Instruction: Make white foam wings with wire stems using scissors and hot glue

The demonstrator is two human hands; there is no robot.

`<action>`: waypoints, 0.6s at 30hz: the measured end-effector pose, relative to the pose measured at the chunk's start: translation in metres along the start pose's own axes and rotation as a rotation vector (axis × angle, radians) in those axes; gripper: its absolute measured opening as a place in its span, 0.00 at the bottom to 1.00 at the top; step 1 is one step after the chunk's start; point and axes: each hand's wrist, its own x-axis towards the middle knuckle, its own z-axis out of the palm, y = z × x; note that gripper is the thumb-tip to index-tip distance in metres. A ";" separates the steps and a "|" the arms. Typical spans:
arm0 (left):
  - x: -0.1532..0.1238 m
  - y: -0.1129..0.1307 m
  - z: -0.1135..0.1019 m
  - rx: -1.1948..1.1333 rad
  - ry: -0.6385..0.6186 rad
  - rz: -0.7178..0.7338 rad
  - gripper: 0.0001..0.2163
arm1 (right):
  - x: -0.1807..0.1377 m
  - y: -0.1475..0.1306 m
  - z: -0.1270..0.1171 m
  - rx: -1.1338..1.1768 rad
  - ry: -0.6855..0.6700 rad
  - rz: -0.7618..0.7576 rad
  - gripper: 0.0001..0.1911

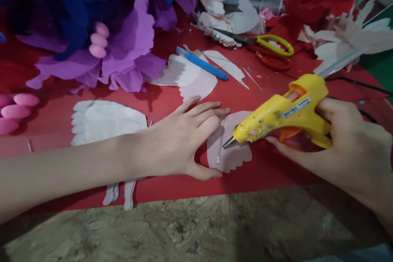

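My right hand (353, 143) is wrapped round the handle of a yellow glue gun (276, 110). The gun's metal nozzle points down and left, just over a pale pink scalloped paper petal (238, 157). A shiny line of glue, perhaps with a thin wire along it, runs across that petal. My left hand (196, 139) lies with fingers spread over the petal's left side, thumb and fingertips at its edges. Left of it, partly under my forearm, is a stack of white paper petals (107, 116).
Behind my hands lie a blue marker (202, 63) on white petals, thin wires (253, 80) and scissors (273, 47) with yellow and red handles. Large purple paper flowers (129, 45) and pink egg-shaped pieces (15, 111) crowd the left. The red table's front edge (184, 196) is close.
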 end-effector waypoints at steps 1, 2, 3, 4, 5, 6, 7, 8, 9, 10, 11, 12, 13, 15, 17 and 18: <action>0.000 0.000 0.000 -0.004 0.001 -0.005 0.23 | 0.000 0.001 0.001 0.001 0.010 -0.007 0.31; 0.000 0.000 0.000 -0.009 0.003 -0.008 0.23 | 0.000 0.003 0.003 -0.001 0.017 -0.001 0.31; 0.000 0.000 0.000 -0.015 0.002 -0.011 0.23 | 0.000 0.004 0.006 -0.005 0.019 0.022 0.32; 0.000 0.001 0.000 -0.019 0.000 -0.013 0.23 | 0.001 0.006 0.008 -0.007 0.016 0.061 0.33; 0.000 0.001 -0.001 -0.024 -0.006 -0.015 0.23 | 0.002 0.008 0.010 -0.007 0.005 0.111 0.35; 0.000 0.001 -0.001 -0.027 -0.011 -0.019 0.23 | 0.003 0.009 0.012 -0.005 -0.013 0.167 0.38; 0.000 0.001 -0.002 -0.031 -0.018 -0.026 0.23 | 0.005 0.011 0.013 0.001 -0.032 0.223 0.41; 0.000 0.002 -0.003 -0.035 -0.028 -0.034 0.23 | 0.007 0.013 0.013 0.013 -0.052 0.273 0.43; 0.000 0.002 -0.004 -0.039 -0.035 -0.043 0.23 | 0.009 0.014 0.013 0.031 -0.071 0.318 0.45; 0.000 0.002 -0.005 -0.044 -0.042 -0.049 0.23 | 0.011 0.015 0.013 0.053 -0.094 0.360 0.47; 0.000 0.002 -0.006 -0.050 -0.051 -0.052 0.23 | 0.014 0.017 0.012 0.080 -0.119 0.402 0.49; 0.001 0.003 -0.007 -0.058 -0.059 -0.052 0.22 | 0.016 0.018 0.011 0.112 -0.147 0.443 0.51; 0.001 0.003 -0.008 -0.066 -0.066 -0.053 0.22 | 0.019 0.019 0.011 0.146 -0.173 0.483 0.52; 0.002 0.003 -0.010 -0.081 -0.078 -0.058 0.23 | 0.023 0.022 0.011 0.215 -0.223 0.548 0.54; 0.002 0.003 -0.012 -0.090 -0.083 -0.067 0.23 | 0.026 0.025 0.012 0.262 -0.251 0.583 0.55; 0.002 0.003 -0.014 -0.095 -0.085 -0.070 0.23 | 0.026 0.026 0.013 0.274 -0.256 0.584 0.54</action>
